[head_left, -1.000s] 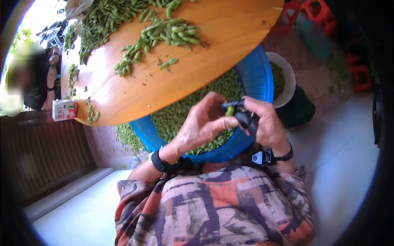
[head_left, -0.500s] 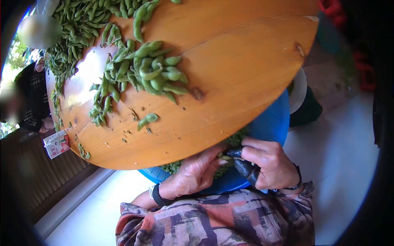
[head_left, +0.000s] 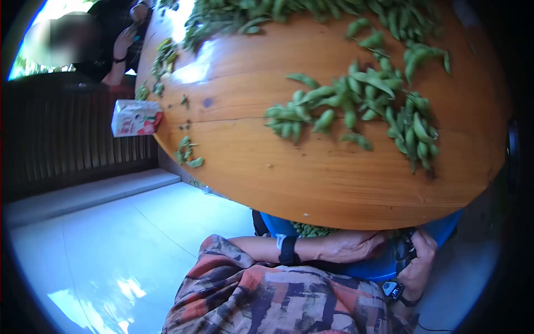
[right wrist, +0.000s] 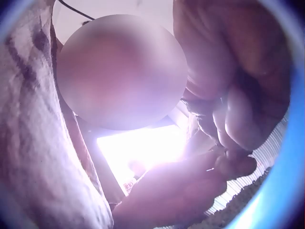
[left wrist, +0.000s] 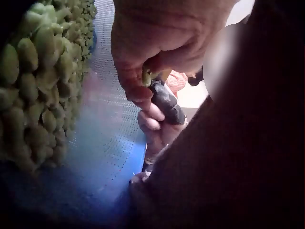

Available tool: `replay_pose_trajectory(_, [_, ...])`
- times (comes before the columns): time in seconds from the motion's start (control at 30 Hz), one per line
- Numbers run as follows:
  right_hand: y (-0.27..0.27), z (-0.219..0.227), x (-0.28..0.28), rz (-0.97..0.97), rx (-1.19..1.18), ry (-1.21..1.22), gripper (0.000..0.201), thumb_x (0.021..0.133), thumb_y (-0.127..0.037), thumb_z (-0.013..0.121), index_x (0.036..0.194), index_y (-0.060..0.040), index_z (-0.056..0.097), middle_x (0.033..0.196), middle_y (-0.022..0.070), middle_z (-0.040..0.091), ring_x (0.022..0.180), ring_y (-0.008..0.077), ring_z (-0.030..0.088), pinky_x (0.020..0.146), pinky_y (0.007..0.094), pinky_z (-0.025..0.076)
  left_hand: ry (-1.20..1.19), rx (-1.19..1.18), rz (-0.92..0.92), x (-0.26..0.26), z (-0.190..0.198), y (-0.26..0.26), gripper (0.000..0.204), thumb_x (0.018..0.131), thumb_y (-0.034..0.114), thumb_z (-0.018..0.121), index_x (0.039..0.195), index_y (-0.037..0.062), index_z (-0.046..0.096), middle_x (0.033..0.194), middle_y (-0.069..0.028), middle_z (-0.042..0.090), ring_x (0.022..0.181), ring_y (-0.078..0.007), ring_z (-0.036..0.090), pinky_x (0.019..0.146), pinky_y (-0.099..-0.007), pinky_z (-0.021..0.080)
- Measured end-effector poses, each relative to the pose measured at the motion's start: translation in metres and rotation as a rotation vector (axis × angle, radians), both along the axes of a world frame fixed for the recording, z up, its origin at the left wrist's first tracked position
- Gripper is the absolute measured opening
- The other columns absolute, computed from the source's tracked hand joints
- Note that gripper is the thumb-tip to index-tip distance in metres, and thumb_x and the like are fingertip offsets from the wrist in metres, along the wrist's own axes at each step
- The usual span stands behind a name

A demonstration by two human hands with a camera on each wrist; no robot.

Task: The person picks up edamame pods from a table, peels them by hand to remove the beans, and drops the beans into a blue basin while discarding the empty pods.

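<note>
Low at the table's front edge, my left hand point(head_left: 356, 246) and right hand point(head_left: 418, 261) meet over a blue mesh basket point(head_left: 372, 271). A small green edamame pod point(left wrist: 147, 76) shows between the left fingertips in the left wrist view. Black wrapping point(left wrist: 166, 102) covers digits of the right hand, which bend against the pod's end. In the right wrist view the right fingers look curled, and the pod is hidden there. Shelled green beans point(left wrist: 40, 90) fill the basket beside the left hand.
A round wooden table point(head_left: 239, 167) overhangs part of the basket. On it lie a cluster of edamame pods point(head_left: 361, 97) and a larger heap point(head_left: 267, 14) behind. A drink carton point(head_left: 133, 118) stands at its left edge. Another person's hand point(head_left: 123, 43) is at the far left.
The head view has swung left and up, so the hands appear lower and farther right, partly behind the table edge. Both hands stay together at the pod.
</note>
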State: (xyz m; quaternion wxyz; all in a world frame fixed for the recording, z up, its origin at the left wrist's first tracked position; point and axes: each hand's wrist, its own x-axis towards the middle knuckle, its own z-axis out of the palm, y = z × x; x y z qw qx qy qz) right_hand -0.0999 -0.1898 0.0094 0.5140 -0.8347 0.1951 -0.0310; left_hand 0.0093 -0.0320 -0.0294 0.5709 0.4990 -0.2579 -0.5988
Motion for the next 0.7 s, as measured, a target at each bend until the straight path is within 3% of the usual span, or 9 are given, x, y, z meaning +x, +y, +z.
replay_pose_trajectory(0.1, [0.011,-0.004,0.004,0.011,-0.076,-0.018,0.033,0.065,-0.004,0.056,0.096,0.0065,0.062,0.089,0.0221,0.061,0.079,0.0406,0.062,0.073,0.038,0.05,0.218,0.105,-0.005,0.001,-0.01,0.005,0.027,0.104,0.022,0.037,0.095,0.0011,0.053,0.075,-0.0071,0.05,0.069,-0.0197,0.047,0.064,-0.0325,0.042])
replay_pose_trajectory(0.17, [0.018,-0.01,0.004,0.013,-0.141,-0.02,0.037,0.058,0.001,0.049,0.094,0.0053,0.058,0.083,0.0231,0.055,0.076,0.0467,0.055,0.069,0.0442,0.048,-0.137,0.115,0.13,-0.003,-0.015,0.007,0.029,0.104,0.025,0.041,0.092,0.0013,0.053,0.074,-0.0041,0.049,0.068,-0.0165,0.045,0.061,-0.0303,0.041])
replay_pose_trajectory(0.2, [0.02,-0.004,0.005,0.013,-0.177,-0.037,0.039,0.057,0.002,0.049,0.095,0.0051,0.058,0.084,0.0233,0.056,0.077,0.0466,0.056,0.069,0.0446,0.048,0.168,0.224,0.213,-0.008,-0.009,0.004,0.029,0.102,0.026,0.044,0.091,0.0011,0.054,0.076,-0.0016,0.048,0.069,-0.0136,0.045,0.06,-0.0299,0.041])
replay_pose_trajectory(0.23, [0.022,-0.003,0.008,0.01,-0.216,-0.061,0.041,0.057,0.003,0.05,0.097,0.0049,0.059,0.085,0.0235,0.057,0.078,0.0464,0.056,0.069,0.0449,0.048,-0.377,-0.019,0.369,-0.016,-0.015,0.003,0.032,0.102,0.03,0.046,0.091,0.0012,0.054,0.076,-0.0005,0.048,0.069,-0.0122,0.044,0.06,-0.0307,0.041])
replay_pose_trajectory(0.27, [0.025,-0.002,0.009,-0.002,-0.247,-0.072,0.042,0.056,0.004,0.05,0.097,0.0049,0.059,0.086,0.023,0.057,0.078,0.0466,0.056,0.069,0.0447,0.048,-0.217,0.071,0.395,-0.022,-0.022,0.003,0.032,0.101,0.031,0.047,0.091,0.0014,0.054,0.077,-0.0007,0.049,0.069,-0.0122,0.044,0.06,-0.0312,0.041])
replay_pose_trajectory(0.33, [0.026,0.0,0.01,0.003,-0.23,-0.084,0.044,0.056,0.007,0.052,0.099,0.0046,0.059,0.09,0.0236,0.056,0.083,0.0464,0.056,0.072,0.0452,0.048,0.167,0.316,0.391,-0.011,-0.002,0.0,0.031,0.099,0.032,0.051,0.093,0.0022,0.055,0.081,-0.0022,0.053,0.069,-0.0135,0.046,0.063,-0.0322,0.043])
replay_pose_trajectory(0.43, [0.029,-0.005,0.009,-0.017,-0.264,-0.08,0.044,0.057,0.012,0.052,0.1,0.0054,0.058,0.094,0.0249,0.056,0.087,0.0467,0.056,0.076,0.0465,0.048,-0.291,0.24,0.218,-0.009,-0.004,0.003,0.024,0.099,0.02,0.045,0.103,-0.0017,0.055,0.086,-0.0055,0.054,0.073,-0.018,0.05,0.068,-0.0343,0.046])
replay_pose_trajectory(0.63, [0.03,-0.01,0.009,-0.055,-0.325,-0.07,0.047,0.061,0.013,0.053,0.106,0.0067,0.06,0.098,0.026,0.059,0.093,0.0466,0.058,0.08,0.0455,0.049,-0.552,0.27,0.246,-0.026,-0.02,0.0,0.027,0.101,0.018,0.041,0.108,-0.0041,0.054,0.091,-0.0083,0.054,0.082,-0.0179,0.05,0.077,-0.0335,0.048])
replay_pose_trajectory(0.7, [0.03,-0.014,0.009,-0.069,-0.375,-0.092,0.047,0.06,0.012,0.05,0.105,0.0067,0.061,0.098,0.0262,0.06,0.091,0.0468,0.058,0.08,0.045,0.049,-0.338,0.281,0.284,-0.035,-0.035,0.001,0.029,0.103,0.02,0.04,0.107,-0.0054,0.054,0.097,-0.0047,0.054,0.087,-0.0125,0.045,0.078,-0.0312,0.046])
